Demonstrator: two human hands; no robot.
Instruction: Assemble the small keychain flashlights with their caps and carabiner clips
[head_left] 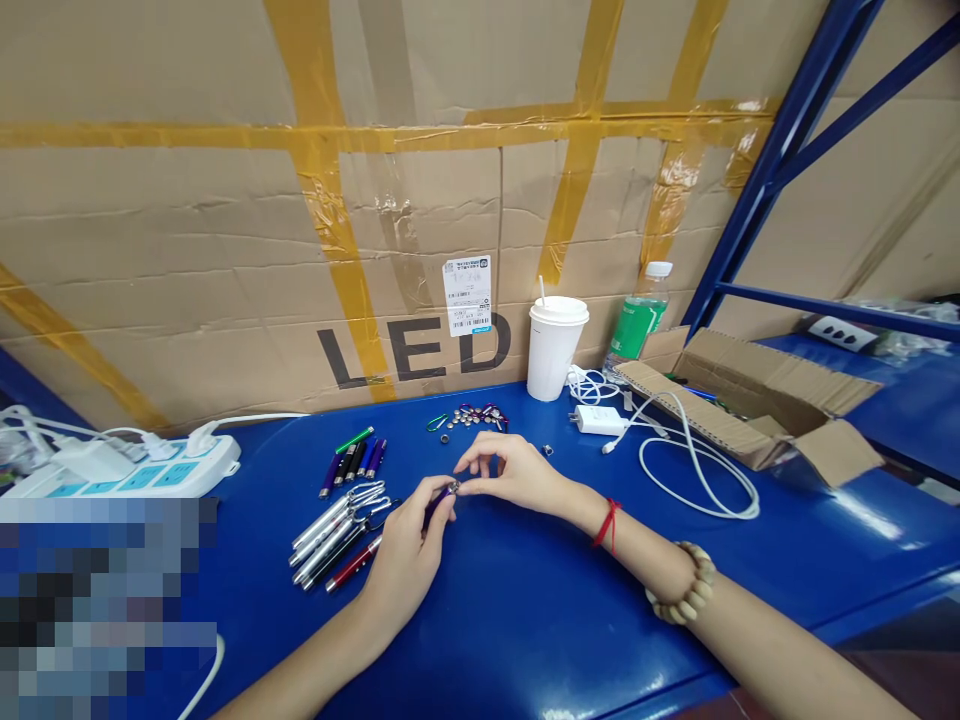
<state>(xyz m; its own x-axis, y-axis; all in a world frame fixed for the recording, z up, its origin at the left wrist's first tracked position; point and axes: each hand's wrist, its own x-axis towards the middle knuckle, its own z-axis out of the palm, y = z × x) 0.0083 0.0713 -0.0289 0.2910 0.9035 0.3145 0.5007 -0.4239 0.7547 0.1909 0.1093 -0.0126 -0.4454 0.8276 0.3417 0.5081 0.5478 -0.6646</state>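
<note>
Holding a small purple penlight over the blue surface, the left hand has its grip closed around the dark barrel, with the metal tip pointing to the right; the right hand meets that tip, its thumb and fingers pinched together on the silver end, though I cannot tell if some small part is between them; the penlight is near the middle of the surface, a little above it, between the 2 hands; the right wrist carries a red string and a bracelet of pale beads.

Just left of the left hand lies a bundle of silver penlights with key rings, and 1 red penlight beside them; further back, a few more penlights in purple, black and green lie side by side; behind the hands a small pile of little metal parts and coloured clips is spread; a white paper cup with lid and straw stands near the cardboard wall, which shows the letters LED; right of the cup there are a green-labelled bottle, a white charger with its cable, and an open cardboard box; a white power strip lies at the far left.
</note>
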